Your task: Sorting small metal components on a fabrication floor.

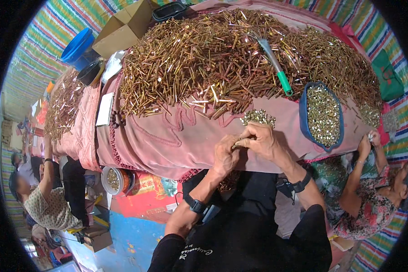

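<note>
My left hand [226, 155] and my right hand [261, 144] meet at the near edge of a pink cloth-covered table [199, 145]. Both are closed, fingertips together around a small brass-coloured metal piece [234, 146], mostly hidden by the fingers. Just beyond my right hand lies a small heap of shiny, bead-like metal pieces [258, 118]. A blue basin [303, 119] to the right holds many similar small pieces. Across the far side spreads a large heap of thin copper-coloured metal rods or tubes [177, 63].
On the heap lies a brush-like tool with a green handle [284, 82]. A white pad [105, 109], cardboard box [122, 29] and blue bucket [79, 47] stand left. One co-worker [371, 195] sits right, another [50, 199] left. A white tub [114, 180] sits below the table edge.
</note>
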Available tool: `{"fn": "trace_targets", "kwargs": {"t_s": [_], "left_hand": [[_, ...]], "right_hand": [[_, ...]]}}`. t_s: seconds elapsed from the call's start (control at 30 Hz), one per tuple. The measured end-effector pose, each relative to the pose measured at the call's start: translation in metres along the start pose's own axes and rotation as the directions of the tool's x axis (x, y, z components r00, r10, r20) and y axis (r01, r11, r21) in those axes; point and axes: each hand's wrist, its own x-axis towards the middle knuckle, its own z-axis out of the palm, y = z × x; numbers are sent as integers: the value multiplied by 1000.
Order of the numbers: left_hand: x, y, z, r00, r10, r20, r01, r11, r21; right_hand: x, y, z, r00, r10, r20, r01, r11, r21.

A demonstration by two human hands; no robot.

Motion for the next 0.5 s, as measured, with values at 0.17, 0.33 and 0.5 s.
{"fn": "trace_targets", "kwargs": {"t_s": [0.17, 0.33, 0.5], "left_hand": [[-1, -2, -2, 1000, -6, 12, 6, 1000, 26], [-4, -8, -2, 998, -38, 45, 35, 997, 66], [3, -5, 5, 998, 37, -50, -39, 998, -49]], "right_hand": [[-1, -13, 0, 988, 152, 14, -152, 979, 136], [2, -14, -4, 1000, -7, 2, 7, 999, -42], [2, -11, 3, 999, 24, -39, -25, 1000, -13]]}}
